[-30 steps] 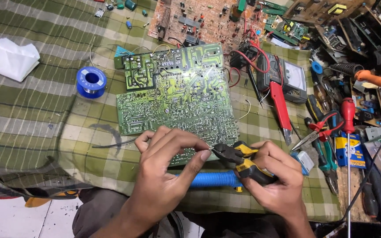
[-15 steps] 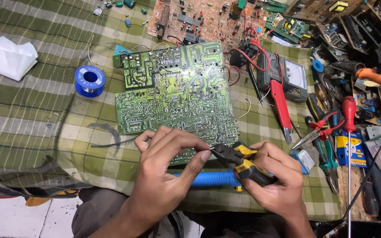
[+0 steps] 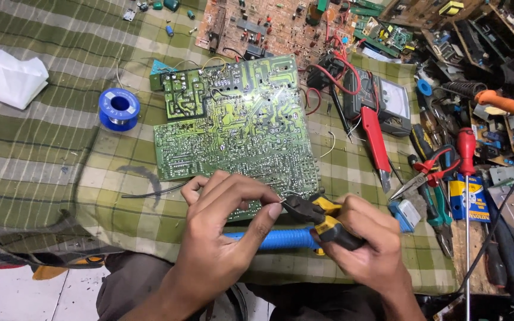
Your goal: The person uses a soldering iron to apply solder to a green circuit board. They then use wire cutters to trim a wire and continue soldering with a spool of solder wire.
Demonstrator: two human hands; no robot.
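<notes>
A: Green circuit board [image 3: 236, 122], solder side up, lies flat on the green-and-cream checked cloth [image 3: 43, 148] over the surface. One board of this kind; a second, brownish board [image 3: 269, 27] sits at twelve o'clock.

B: Hands?

A: Right hand [image 3: 367, 246] clenched round the yellow-and-black handled cutters [image 3: 319, 217], nose pointing toward nine o'clock. Left hand [image 3: 224, 235] pinches a thin wire lead [image 3: 282, 200] between thumb and forefinger, right at the cutter tip, just off the green board's lower edge at six o'clock.

B: Beneath them?

A: One blue-handled soldering iron [image 3: 281, 239], lying on the cloth under both hands. Tip hidden; cannot tell whether it is hot.

B: Risks?

A: My judgement: the cutter nose is close to the left fingertips, so a slip could nip skin. A snipped lead could fly off. If hot, the iron could scorch cloth or wrist.

B: Other counts?

A: One blue solder spool [image 3: 119, 109] at ten o'clock, one white crumpled tissue [image 3: 7, 77] far left, one analogue multimeter [image 3: 385, 101] at two o'clock, one red-handled screwdriver [image 3: 466, 148] at three o'clock.
</notes>
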